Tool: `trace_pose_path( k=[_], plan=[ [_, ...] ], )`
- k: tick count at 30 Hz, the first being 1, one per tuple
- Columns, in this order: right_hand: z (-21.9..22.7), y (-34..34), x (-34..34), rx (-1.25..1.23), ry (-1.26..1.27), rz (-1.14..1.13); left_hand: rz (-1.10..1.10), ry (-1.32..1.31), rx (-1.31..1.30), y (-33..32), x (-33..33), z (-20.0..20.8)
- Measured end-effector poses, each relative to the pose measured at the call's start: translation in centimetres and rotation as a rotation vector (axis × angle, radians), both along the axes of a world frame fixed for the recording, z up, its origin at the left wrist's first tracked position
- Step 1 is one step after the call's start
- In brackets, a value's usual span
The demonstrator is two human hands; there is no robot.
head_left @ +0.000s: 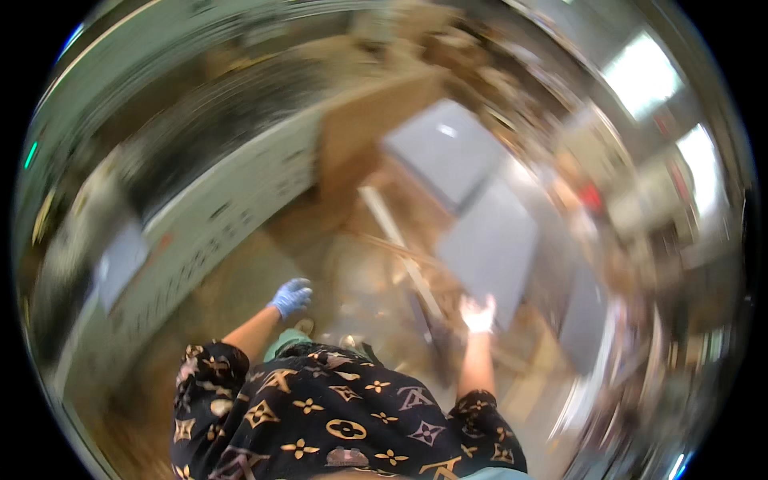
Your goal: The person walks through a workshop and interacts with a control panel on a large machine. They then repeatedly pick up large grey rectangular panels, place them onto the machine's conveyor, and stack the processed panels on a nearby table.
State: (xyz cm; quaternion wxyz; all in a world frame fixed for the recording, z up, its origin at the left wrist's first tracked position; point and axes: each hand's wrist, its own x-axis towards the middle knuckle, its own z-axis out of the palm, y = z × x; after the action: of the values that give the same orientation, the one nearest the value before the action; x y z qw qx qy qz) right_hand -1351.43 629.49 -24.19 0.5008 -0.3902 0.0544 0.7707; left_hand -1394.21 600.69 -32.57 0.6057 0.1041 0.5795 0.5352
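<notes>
My left hand [292, 298], in a blue glove, hangs over the floor beside a long light-coloured machine side [232, 212]. Its fingers are loosely apart, and I see nothing in them. In a pale glove, my right hand [478, 314] is open with its fingers spread. It is at the near end of a flat grey panel [492, 244]; whether it touches the panel I cannot tell. Another grey panel [448, 148] lies just beyond, on what looks like a brown stack. The picture is smeared by motion.
A brown board-like block [364, 136] stands beyond the machine side. Narrow pale strips [392, 232] slant across the space left of the grey panels. Another grey sheet [584, 324] is at the right. Blurred equipment [648, 188] and bright windows [642, 74] are farther right.
</notes>
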Motion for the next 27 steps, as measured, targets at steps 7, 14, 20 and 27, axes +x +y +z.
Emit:
trace_pose_path(
  k=[7, 14, 20, 27],
  plan=[
    [-6.6, 2.5, -6.0, 0.09, -0.553, 0.779, 0.927, 0.442, -1.133, -30.8, 6.1, -3.6],
    [-16.1, -9.4, -38.0, 0.469, -0.673, 1.974, 1.655, 0.152, -1.109, -34.2, 6.1, -10.5],
    [-20.5, -15.9, -60.1, 0.784, -0.461, 2.218, 2.33, 0.106, -0.339, -38.9, -3.6, -2.8],
    [-19.4, -34.6, -70.3, 0.786, -0.602, 2.25, 2.561, 0.319, 0.038, -65.9, -9.4, 5.5]
  ],
)
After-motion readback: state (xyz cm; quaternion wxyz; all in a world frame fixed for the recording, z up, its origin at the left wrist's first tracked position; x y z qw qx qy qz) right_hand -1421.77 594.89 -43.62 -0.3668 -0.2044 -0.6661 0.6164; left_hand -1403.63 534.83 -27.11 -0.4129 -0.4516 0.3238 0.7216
